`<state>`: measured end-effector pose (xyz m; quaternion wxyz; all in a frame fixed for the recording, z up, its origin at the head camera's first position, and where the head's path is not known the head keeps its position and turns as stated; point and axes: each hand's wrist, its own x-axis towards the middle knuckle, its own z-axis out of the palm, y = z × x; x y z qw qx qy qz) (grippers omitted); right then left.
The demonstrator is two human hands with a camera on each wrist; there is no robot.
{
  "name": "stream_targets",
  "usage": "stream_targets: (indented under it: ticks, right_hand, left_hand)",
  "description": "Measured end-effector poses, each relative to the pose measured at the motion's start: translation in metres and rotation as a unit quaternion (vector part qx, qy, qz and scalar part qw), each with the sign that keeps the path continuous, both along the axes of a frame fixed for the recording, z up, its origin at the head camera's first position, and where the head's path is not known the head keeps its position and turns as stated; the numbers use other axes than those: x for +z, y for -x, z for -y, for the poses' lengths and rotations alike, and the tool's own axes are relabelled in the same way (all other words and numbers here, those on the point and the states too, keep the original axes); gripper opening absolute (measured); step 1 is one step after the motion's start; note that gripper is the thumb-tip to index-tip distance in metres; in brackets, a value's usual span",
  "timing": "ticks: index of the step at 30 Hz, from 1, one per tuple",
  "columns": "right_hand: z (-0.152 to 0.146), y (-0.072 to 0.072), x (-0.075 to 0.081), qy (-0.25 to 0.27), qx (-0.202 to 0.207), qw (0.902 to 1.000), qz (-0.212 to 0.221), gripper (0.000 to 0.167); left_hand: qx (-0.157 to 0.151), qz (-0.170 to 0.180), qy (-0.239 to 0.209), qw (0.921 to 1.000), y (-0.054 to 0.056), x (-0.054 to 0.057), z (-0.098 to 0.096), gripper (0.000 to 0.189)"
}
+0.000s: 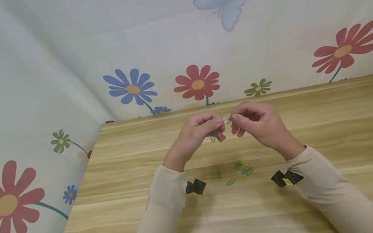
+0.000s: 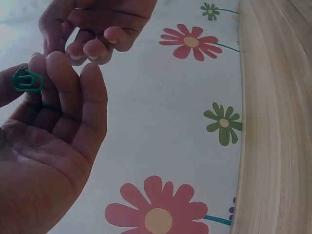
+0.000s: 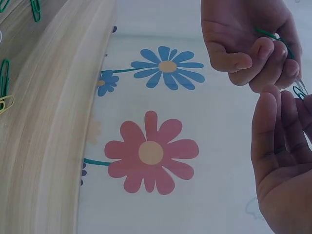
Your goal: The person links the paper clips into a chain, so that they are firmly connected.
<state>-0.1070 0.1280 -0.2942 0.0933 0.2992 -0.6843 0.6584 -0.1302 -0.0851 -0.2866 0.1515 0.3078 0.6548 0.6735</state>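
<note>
Above the far part of the table, my left hand (image 1: 198,131) pinches a white paper clip (image 1: 226,118) between thumb and forefinger. Green paper clips (image 2: 28,82) lie against its fingers, and one green clip (image 1: 213,139) dangles below that hand. Facing it, my right hand (image 1: 258,122) pinches another green paper clip (image 3: 297,92) at its fingertips. This clip meets the white one between the two hands; whether they are linked cannot be made out. Fingers hide part of both clips.
On the wooden table (image 1: 352,187), nearer than the hands, lies a loose group of green, yellow and white paper clips (image 1: 245,171). A single green clip (image 1: 218,174) lies left of it. Behind the table's far edge hangs a flowered cloth (image 1: 157,34).
</note>
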Motion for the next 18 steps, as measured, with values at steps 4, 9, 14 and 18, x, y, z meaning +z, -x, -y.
stream_targets:
  ticks: [4,9,14,18]
  right_hand:
    - [0.0008,-0.0015,0.0011,0.005,0.002,1.0,-0.006,0.01]
    - [-0.0001,-0.0024,0.0023,0.008,-0.008,0.9999,-0.007,0.01]
    - [-0.0012,-0.0015,0.0027,-0.008,-0.022,0.9996,-0.017,0.01]
    - [-0.0015,-0.0012,0.0013,-0.032,-0.027,0.9989,-0.023,0.01]
  left_hand:
    - [0.008,0.003,-0.004,1.0,-0.0002,-0.0014,-0.0013,0.028]
    - [0.016,0.005,-0.006,0.9998,0.0001,-0.0036,-0.0022,0.031]
    - [0.021,-0.005,-0.015,0.9997,0.0003,-0.004,-0.0034,0.026]
    - [0.024,-0.017,-0.018,0.9994,-0.0006,-0.0034,-0.0048,0.024]
